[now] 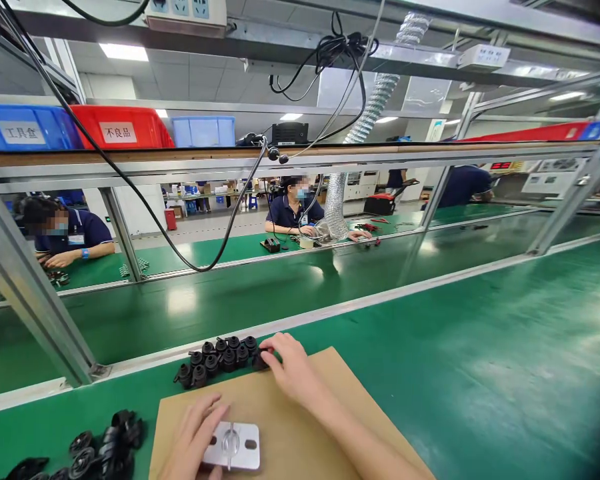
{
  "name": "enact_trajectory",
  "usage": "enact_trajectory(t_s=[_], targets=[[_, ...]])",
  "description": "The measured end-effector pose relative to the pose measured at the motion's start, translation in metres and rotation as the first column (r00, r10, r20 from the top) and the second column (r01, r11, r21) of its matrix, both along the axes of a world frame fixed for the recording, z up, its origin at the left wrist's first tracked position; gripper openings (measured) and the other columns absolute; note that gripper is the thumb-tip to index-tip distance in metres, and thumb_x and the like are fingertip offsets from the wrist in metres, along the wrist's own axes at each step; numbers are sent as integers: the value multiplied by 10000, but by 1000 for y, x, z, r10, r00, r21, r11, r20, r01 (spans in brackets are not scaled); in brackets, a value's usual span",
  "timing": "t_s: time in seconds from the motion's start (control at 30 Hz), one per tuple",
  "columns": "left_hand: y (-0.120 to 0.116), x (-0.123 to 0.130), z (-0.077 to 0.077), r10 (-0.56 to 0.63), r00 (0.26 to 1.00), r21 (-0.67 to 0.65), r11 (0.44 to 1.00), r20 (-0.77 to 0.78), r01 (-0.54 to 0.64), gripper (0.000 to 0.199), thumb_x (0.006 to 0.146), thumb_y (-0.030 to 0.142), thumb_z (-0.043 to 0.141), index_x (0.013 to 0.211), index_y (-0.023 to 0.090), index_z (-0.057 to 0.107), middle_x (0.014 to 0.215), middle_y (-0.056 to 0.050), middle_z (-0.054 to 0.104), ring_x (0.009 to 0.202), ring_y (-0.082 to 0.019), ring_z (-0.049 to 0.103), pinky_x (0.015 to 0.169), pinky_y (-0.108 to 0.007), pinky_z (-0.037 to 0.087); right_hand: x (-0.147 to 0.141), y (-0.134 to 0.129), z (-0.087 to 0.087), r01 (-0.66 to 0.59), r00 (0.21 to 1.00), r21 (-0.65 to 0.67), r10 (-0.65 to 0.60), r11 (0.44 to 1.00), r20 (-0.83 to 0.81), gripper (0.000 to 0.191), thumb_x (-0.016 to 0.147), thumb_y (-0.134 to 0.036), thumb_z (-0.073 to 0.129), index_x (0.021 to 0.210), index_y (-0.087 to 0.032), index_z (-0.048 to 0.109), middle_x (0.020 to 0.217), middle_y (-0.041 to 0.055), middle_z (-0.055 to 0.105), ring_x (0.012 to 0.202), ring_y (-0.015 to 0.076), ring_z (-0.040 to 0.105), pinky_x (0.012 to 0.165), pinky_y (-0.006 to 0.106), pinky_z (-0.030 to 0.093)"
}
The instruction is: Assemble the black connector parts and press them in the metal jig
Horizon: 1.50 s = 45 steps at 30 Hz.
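My right hand [293, 370] reaches over the board's far edge, its thumb and fingers closed on a small black plastic part [258, 361] at the right end of a group. The other black cylindrical parts [211, 365], several with small side tabs, stand close together in two rough rows. On the brown board [285, 427] lies a silver metal plate [245, 445] with slotted holes and a round raised middle crossed by a thin bar. My left hand [193, 437] grips the plate's left end, fingers on its far side and thumb on the near side.
Loose black plastic parts [107, 447] lie piled on the green table [480, 347] at left. A metal post [35, 287] rises at left. Above runs a shelf with a red bin [123, 127] and a blue bin [25, 127]; a black cable [145, 207] hangs down. Co-workers sit beyond.
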State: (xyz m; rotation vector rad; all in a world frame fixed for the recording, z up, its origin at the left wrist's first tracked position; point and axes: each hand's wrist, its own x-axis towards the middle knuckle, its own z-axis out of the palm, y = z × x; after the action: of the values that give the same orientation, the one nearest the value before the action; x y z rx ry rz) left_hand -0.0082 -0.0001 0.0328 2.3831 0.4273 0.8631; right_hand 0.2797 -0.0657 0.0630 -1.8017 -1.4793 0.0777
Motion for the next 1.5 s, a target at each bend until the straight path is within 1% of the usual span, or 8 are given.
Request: enact_trajectory(t_s=[0.17, 0.3, 0.53, 0.63, 0.77, 0.97, 1.37, 1.5], targets=[[3, -1, -12, -48, 996, -166, 985, -80, 34, 809, 855, 98, 601, 1616, 329, 453, 1612, -99, 536, 1488, -347, 522, 1220, -461, 475, 17, -18, 3, -38, 959, 4, 38, 999, -281, 296, 1033, -388, 515, 1082, -212, 748, 975, 73, 767, 812, 220, 678, 695, 343, 535], [6, -3, -24, -42, 999, -233, 972, -31, 34, 787, 882, 139, 667, 1605, 367, 458, 1543, -75, 623, 1417, -314, 602, 1230, -414, 464, 18, -23, 2, -136, 794, 39, 133, 990, -593, 434, 952, -590, 630, 1082, -195, 758, 953, 85, 769, 775, 214, 646, 665, 341, 493], [8, -1, -30, -43, 999, -318, 947, 12, 44, 678, 885, 314, 782, 1529, 371, 576, 1470, -76, 682, 1352, -328, 639, 1187, -412, 497, -1, -26, 13, -164, 700, 77, 171, 983, -693, 473, 908, -649, 710, 847, -180, 697, 803, 64, 740, 749, 204, 646, 709, 338, 495], [7, 2, -29, -63, 996, -380, 922, 63, 82, 704, 891, 431, 796, 1547, 375, 549, 1383, -88, 713, 1230, -326, 696, 1100, -408, 549, -13, -29, 13, -205, 696, 66, 192, 977, -692, 449, 934, -625, 690, 848, -184, 680, 779, 55, 729, 736, 203, 641, 695, 329, 485], [2, 6, -27, -91, 984, -474, 867, 156, 156, 696, 941, 550, 722, 1568, 331, 513, 1304, -116, 705, 1092, -303, 718, 976, -394, 578, -28, -34, 14, -218, 789, -8, 171, 976, -590, 386, 962, -559, 659, 865, -187, 686, 750, 23, 672, 656, 163, 531, 610, 300, 397], [-5, 9, -25, -53, 976, -589, 790, 209, 170, 710, 914, 565, 753, 1531, 279, 548, 1350, -142, 686, 1201, -324, 677, 1036, -414, 539, -46, -40, 25, -246, 897, -26, 218, 969, -384, 209, 949, -378, 672, 818, -217, 691, 817, 12, 704, 777, 185, 592, 723, 312, 426], [-9, 12, -19, -49, 970, -652, 732, 240, 198, 720, 867, 580, 802, 1483, 268, 598, 1303, -138, 703, 1177, -322, 676, 1007, -407, 546, -58, -42, 20, -382, 880, -59, 344, 922, -328, 86, 935, -273, 699, 870, -217, 706, 864, 17, 726, 866, 199, 656, 788, 312, 460], [-9, 12, -12, -29, 986, -671, 729, 163, 133, 705, 892, 577, 778, 1487, 257, 577, 1291, -134, 712, 1185, -311, 673, 983, -382, 550, -52, -40, 18, -398, 865, -38, 362, 917, -348, 166, 950, -286, 692, 1106, -247, 732, 1010, 38, 729, 919, 213, 639, 827, 331, 488]])
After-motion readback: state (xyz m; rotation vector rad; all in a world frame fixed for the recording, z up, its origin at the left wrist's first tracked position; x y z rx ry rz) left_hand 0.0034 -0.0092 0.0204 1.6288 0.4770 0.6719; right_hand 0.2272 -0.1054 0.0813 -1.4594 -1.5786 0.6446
